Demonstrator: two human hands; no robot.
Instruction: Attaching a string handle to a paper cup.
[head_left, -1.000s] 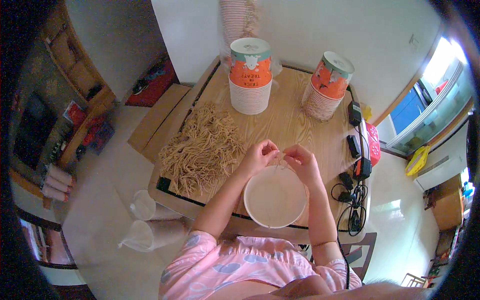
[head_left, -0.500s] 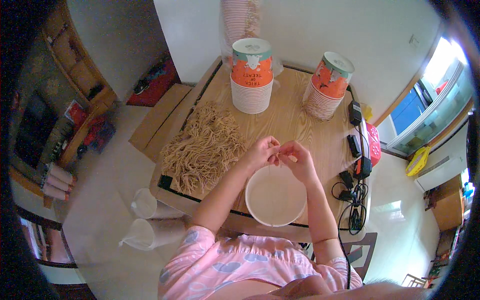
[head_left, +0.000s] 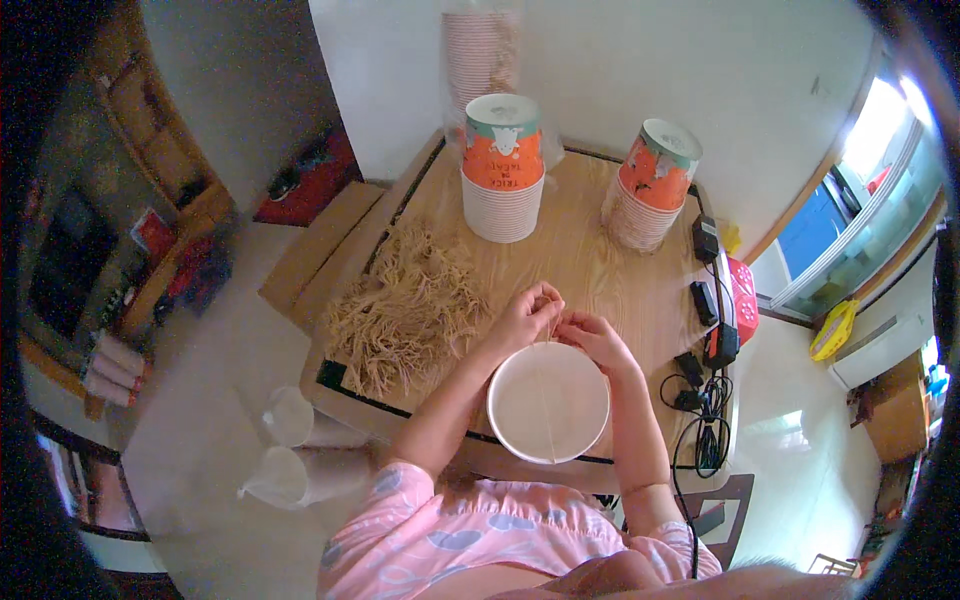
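Note:
A white-lined paper bucket (head_left: 520, 410) stands mouth up at the table's near edge, between my forearms. A thin tan string (head_left: 546, 400) runs across its mouth from the near rim to the far rim. My left hand (head_left: 530, 316) is closed in a pinch on the string just above the far rim. Beside it, my right hand (head_left: 598, 345) is closed at the far right of the rim, against the bucket; its fingertips are partly hidden. Left of my hands lies a loose heap of tan strings (head_left: 410, 315).
Upside-down stacks of orange-and-green paper buckets stand at the table's back middle (head_left: 503, 170) and back right (head_left: 655, 185). Black adapters and a coiled cable (head_left: 710, 430) lie along the right edge. Wrapped white bucket stacks (head_left: 300, 475) lie on the floor at left.
My hands have moved apart from their joint pinch above the far rim. The left has drawn the string up and left; the right has lowered to the rim. String now shows across the bucket's mouth.

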